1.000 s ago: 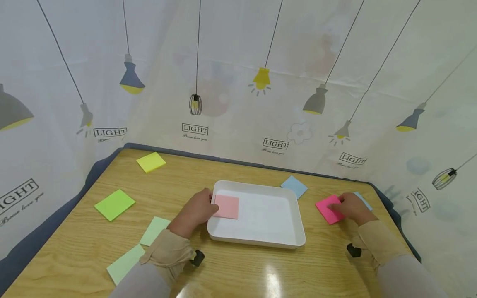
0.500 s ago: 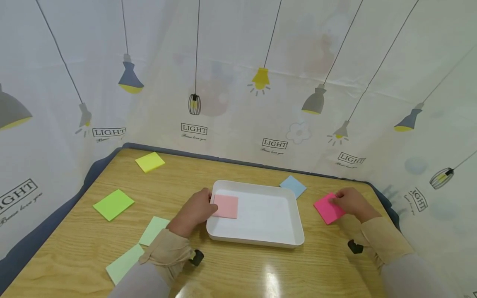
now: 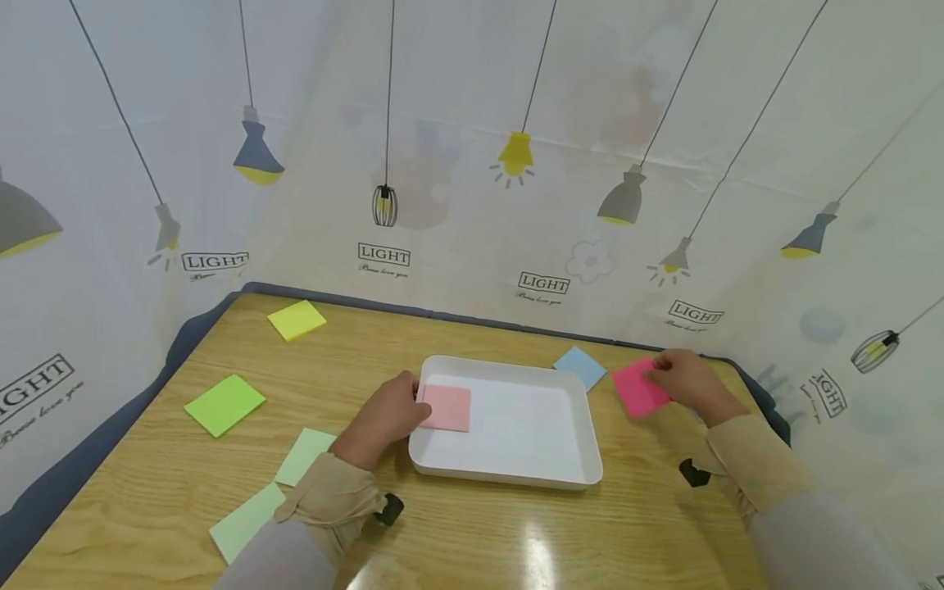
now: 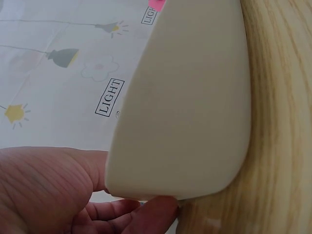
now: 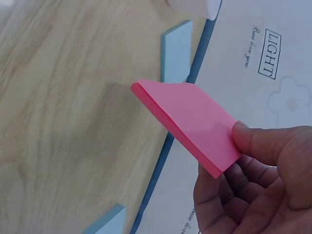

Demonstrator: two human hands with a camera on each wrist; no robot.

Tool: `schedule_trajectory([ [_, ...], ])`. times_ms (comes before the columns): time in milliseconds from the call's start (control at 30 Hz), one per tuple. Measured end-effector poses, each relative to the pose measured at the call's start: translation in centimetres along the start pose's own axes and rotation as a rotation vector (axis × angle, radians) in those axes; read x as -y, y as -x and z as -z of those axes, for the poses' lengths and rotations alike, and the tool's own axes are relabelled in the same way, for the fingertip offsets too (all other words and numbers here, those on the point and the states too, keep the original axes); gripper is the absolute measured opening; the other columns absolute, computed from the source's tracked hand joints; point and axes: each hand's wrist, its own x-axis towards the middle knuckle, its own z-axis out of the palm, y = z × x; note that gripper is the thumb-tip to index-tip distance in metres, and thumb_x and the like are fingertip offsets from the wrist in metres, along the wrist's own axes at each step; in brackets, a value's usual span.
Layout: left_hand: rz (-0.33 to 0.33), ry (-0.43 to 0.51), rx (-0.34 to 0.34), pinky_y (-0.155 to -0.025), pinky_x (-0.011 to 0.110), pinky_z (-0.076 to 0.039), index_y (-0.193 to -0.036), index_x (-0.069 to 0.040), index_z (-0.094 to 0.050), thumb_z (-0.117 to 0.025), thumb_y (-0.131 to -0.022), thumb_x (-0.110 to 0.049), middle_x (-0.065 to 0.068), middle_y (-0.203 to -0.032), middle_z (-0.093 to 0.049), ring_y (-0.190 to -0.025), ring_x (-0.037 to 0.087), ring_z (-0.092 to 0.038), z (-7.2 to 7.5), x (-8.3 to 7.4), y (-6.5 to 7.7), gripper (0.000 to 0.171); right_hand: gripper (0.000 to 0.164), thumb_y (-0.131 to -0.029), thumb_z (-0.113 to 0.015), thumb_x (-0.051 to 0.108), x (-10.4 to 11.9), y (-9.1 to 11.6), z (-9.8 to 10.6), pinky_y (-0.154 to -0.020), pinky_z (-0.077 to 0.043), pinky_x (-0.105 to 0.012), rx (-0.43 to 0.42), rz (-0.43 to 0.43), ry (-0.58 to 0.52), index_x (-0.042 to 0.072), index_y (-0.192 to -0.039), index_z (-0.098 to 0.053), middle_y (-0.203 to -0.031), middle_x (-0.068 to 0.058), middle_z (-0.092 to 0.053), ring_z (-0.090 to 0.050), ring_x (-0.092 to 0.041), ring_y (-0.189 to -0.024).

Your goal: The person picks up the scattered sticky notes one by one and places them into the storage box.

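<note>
My right hand (image 3: 689,381) pinches a bright pink sticky note pad (image 5: 190,117) by one edge, thumb on top and fingers beneath. In the right wrist view the pad hangs tilted above the table. My left hand (image 3: 387,410) grips the left wall of a white tray (image 3: 516,467), thumb over the rim and fingers outside, as the left wrist view (image 4: 180,97) of the tray wall shows. Inside the tray, at its left end, lies a pale pink sticky note pad (image 3: 450,410). A blue sticky note pad (image 3: 578,366) lies behind the tray's right back corner.
Yellow (image 3: 297,319) and lime green pads (image 3: 224,406) lie on the wooden table (image 3: 472,541) at left. Two pale green pads (image 3: 304,456) lie near the left forearm. Another blue pad (image 5: 108,223) is partly cut off in the right wrist view. A lamp-print curtain (image 3: 457,164) surrounds the table.
My right hand has taken the bright pink pad by its edge and lifted it off the table, moving it slightly back and left. The left hand and tray stay in place.
</note>
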Motion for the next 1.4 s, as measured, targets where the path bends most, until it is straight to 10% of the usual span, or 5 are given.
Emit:
schedule_trajectory([
  [500,0.005,-0.016,-0.004,-0.072,0.033,-0.048,-0.116,-0.004,-0.049,-0.058,-0.085,-0.023,0.009,-0.107,-0.06,-0.081,0.019,-0.053,0.1,0.0,-0.1,0.037,0.031,-0.093,-0.053,0.027,6.3,0.6,0.5,-0.074,-0.046,-0.042,-0.148,0.115,-0.057,0.0,-0.106,-0.057,-0.104,-0.018,-0.06,-0.051,-0.027,-0.088],
  [1400,0.008,0.008,0.007,-0.075,0.035,-0.048,-0.118,-0.006,-0.049,-0.058,-0.086,-0.023,0.008,-0.11,-0.059,-0.084,0.019,-0.053,0.2,0.0,0.0,0.038,0.028,-0.091,-0.055,0.02,13.9,-1.6,-4.0,-0.069,-0.055,-0.035,0.023,0.051,-0.433,0.001,-0.112,-0.055,-0.11,-0.017,-0.058,-0.059,-0.023,-0.086],
])
